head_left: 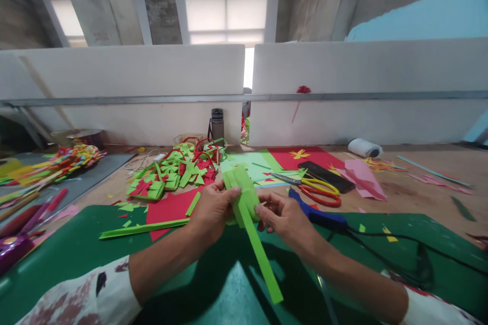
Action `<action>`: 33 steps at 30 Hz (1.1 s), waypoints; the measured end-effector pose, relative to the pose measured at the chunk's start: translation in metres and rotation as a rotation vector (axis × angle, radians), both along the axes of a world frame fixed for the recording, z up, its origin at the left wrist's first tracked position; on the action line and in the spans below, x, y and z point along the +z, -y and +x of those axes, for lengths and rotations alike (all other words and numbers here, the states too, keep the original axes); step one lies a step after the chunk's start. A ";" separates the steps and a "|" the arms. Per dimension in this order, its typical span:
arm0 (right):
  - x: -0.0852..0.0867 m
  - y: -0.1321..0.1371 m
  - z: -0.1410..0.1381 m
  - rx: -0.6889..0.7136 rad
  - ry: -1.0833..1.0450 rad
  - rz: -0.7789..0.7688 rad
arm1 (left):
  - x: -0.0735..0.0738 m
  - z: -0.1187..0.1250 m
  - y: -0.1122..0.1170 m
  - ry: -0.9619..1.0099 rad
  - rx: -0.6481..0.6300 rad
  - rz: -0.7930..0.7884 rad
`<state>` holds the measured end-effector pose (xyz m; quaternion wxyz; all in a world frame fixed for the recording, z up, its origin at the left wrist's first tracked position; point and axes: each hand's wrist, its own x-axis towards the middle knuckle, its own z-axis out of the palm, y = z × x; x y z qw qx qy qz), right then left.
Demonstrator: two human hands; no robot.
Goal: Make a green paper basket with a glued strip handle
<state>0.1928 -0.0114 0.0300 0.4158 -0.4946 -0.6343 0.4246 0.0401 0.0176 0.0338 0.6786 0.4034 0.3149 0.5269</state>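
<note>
Between my two hands is a folded green paper piece [242,194], with a long green strip [263,259] running down from it toward me. My left hand [215,208] pinches its left side, thumb on top. At its right edge my right hand [280,216] grips with thumb and bent fingers; some fingertips are hidden behind the paper. Under my left wrist lies another green strip [145,228], partly over a red paper sheet [163,208]. A blue glue gun [320,217] rests just beyond my right hand, its cord trailing right.
Scissors with yellow and red handles [320,190] lie by a black phone-like slab [328,176]. A pile of green and red paper pieces [179,167] sits back left, near a bottle [217,124]. A green mat [95,249] covers the front.
</note>
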 end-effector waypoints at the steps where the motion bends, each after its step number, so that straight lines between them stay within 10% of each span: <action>1: 0.002 -0.001 0.001 -0.015 0.001 0.016 | -0.002 0.000 0.000 -0.033 -0.022 -0.014; 33: 0.011 0.001 0.007 0.183 0.125 -0.146 | 0.004 -0.003 -0.002 -0.044 -0.050 -0.115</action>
